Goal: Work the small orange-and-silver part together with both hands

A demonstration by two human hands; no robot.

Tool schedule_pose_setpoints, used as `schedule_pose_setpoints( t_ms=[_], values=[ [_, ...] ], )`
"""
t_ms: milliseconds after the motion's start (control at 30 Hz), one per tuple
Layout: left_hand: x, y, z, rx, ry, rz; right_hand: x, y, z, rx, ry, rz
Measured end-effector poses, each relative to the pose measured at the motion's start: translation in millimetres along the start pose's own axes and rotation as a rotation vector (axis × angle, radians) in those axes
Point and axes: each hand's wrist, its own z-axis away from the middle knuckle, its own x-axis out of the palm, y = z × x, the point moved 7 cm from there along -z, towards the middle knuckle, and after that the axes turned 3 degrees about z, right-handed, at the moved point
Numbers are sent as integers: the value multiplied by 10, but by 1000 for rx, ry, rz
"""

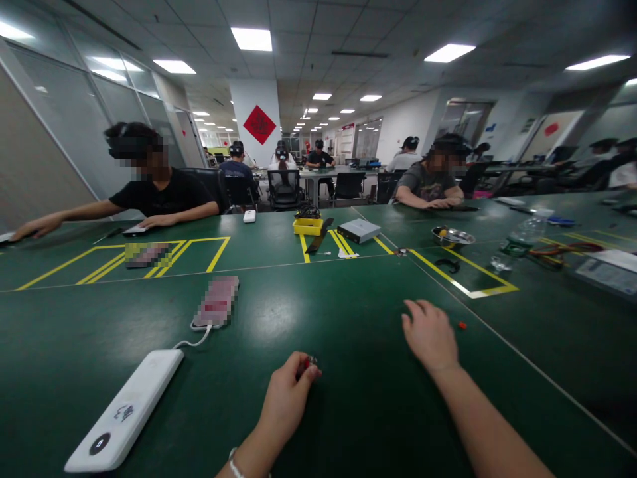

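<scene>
My left hand (288, 388) is closed, its thumb and fingers pinching a small red and silvery piece (310, 362) over the green table (358, 411). Most of that piece is covered by the fingers, and its kind cannot be made out. Farther forward and to the right, my right hand (432, 337) is held palm down with its fingers a little bent and apart. Nothing shows in it. A tiny orange-red piece (462, 325) lies on the table just right of this hand.
A white power bank (132, 405) is cabled to a phone (217, 301) at left. Across the table are a yellow box (307, 227), a grey box (358, 230), a metal bowl (452, 236) and a plastic bottle (527, 232). Two people sit opposite.
</scene>
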Motion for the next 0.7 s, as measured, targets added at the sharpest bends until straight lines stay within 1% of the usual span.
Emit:
schedule_pose_setpoints(
  t_ms=[33, 67, 100, 133, 167, 200, 267, 333, 400, 467, 533, 600, 633, 700],
  values=[
    [0, -10, 1, -15, -2, 34, -13, 317, -99, 78, 28, 114],
    [1, -23, 1, -28, -2, 57, 15, 611, -173, 146, 4, 186],
    [3, -39, 1, -39, -5, 73, 68, 864, -223, 193, -47, 230],
    [8, -56, 0, -45, -8, 85, 133, 1065, -251, 219, -111, 251],
    [13, -72, -1, -47, -14, 94, 191, 1207, -265, 225, -165, 263],
    [18, -88, -3, -45, -19, 101, 233, 1291, -271, 212, -200, 270],
    [22, -118, -8, -36, -18, 114, 252, 1333, -267, 181, -210, 282],
    [24, -138, -14, -23, -15, 136, 219, 1294, -250, 197, -195, 282],
    [26, -141, -20, -10, -14, 152, 170, 1224, -225, 257, -190, 274],
    [27, -135, -26, -5, -15, 150, 133, 1088, -205, 278, -185, 243],
    [24, -133, -31, -10, -9, 133, 130, 852, -190, 218, -183, 152],
    [21, -132, -35, -14, -4, 120, 168, 551, -146, 143, -210, -14],
    [20, -132, -36, -14, -2, 121, 206, 387, -105, 118, -248, -119],
    [18, -131, -37, -16, 2, 140, 315, 35, 23, 105, -374, -379]
  ],
)
